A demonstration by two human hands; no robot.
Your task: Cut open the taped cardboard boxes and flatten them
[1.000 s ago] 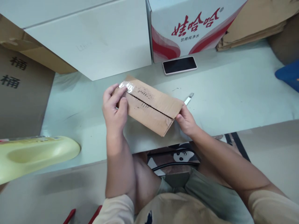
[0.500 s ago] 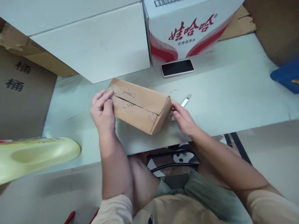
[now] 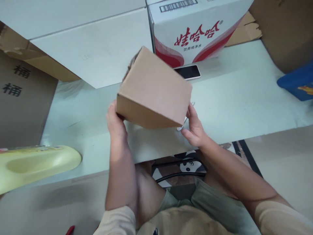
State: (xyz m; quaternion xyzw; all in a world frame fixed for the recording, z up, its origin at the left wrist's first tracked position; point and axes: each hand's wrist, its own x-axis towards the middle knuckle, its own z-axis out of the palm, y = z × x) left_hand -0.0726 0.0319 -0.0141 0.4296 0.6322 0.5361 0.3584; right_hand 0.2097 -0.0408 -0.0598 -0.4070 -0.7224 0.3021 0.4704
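Observation:
A small brown cardboard box [image 3: 154, 89] is lifted off the pale green table [image 3: 244, 98], tilted with a plain side up. My left hand [image 3: 114, 122] grips its left end from below, with the fingers hidden under the box. On the right lower edge my right hand [image 3: 194, 125] holds it, fingers curled against the side. A small metal blade [image 3: 182, 125] lies on the table just under the box's right corner, mostly hidden. Behind the box a phone [image 3: 188, 71] lies flat, screen dark.
A white carton with red characters [image 3: 193, 29] and a large white box [image 3: 93, 49] stand at the table's back. Brown cartons [image 3: 22, 98] stand at left. A pale yellow plastic object [image 3: 36, 163] juts in at lower left, a blue thing [image 3: 297, 85] at right.
The box has been raised from the table and turned over between both hands; the taped, slit side seen before now faces away. The camera has shifted slightly.

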